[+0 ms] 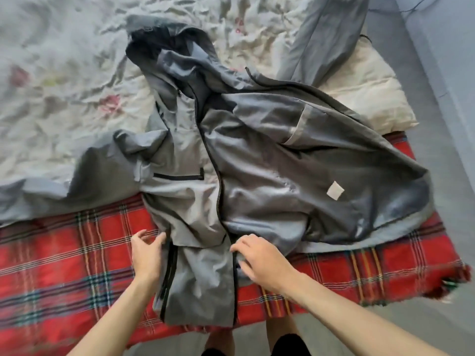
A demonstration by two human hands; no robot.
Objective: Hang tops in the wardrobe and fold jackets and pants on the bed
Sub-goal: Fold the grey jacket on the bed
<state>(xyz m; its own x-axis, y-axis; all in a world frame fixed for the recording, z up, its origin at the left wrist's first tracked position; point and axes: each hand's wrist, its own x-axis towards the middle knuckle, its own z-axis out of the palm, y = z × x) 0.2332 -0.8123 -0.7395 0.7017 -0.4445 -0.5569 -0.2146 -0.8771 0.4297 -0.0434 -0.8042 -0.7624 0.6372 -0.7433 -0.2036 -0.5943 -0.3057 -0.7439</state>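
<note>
Head view, looking down onto the bed (38, 34).

Shows a grey hooded jacket (257, 176) spread out in the middle of the frame, partly on a crumpled floral sheet (77, 104) and partly on a red plaid blanket (64, 265) at the near edge. Lies with the hood (164, 47) toward the far side and the hem toward the viewer, the hem reaching the near edge of the blanket.

Has the right front panel thrown open, exposing dark lining with a white label (335, 190). Keeps the left front panel face up, with a black pocket zip (177, 177) across it and the main zip (218, 176) running down the centre.

Extends one sleeve (64, 186) flat to the left across sheet and blanket. Runs the other sleeve (326, 34) up to the far right, over a cream pillow (365, 80).

Left hand (147, 253): beside the left edge of the hem, fingers loosely bent and apart, thumb tip at the fabric edge, nothing held.

Right hand (259, 260): on the hem just right of the main zip, palm down, fingers bent onto the fabric. Cannot tell whether pinching or only pressing.
</note>
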